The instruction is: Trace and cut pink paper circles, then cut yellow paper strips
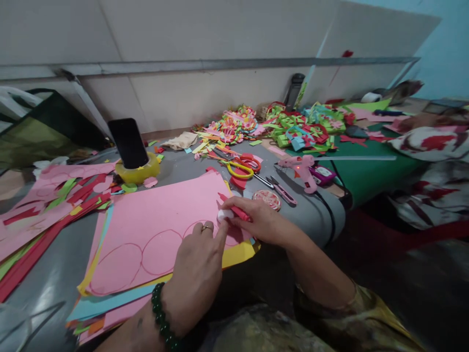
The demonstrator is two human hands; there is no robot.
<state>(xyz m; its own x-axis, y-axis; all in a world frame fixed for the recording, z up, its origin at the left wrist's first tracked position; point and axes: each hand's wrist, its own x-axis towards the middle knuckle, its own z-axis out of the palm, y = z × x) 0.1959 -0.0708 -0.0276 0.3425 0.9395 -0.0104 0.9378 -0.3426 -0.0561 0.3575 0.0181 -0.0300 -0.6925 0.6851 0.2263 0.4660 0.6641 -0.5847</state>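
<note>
Two red circles (160, 252) show along the six-o'clock edge of the pink sheet (164, 205) — more outline curves out by the left hand (200, 261), spread flat there, apparently gripping nothing. Toward three o'clock, the right hand (262, 220) pinches a red marker (239, 211); the sheet's twelve-o'clock side looks bare.
</note>
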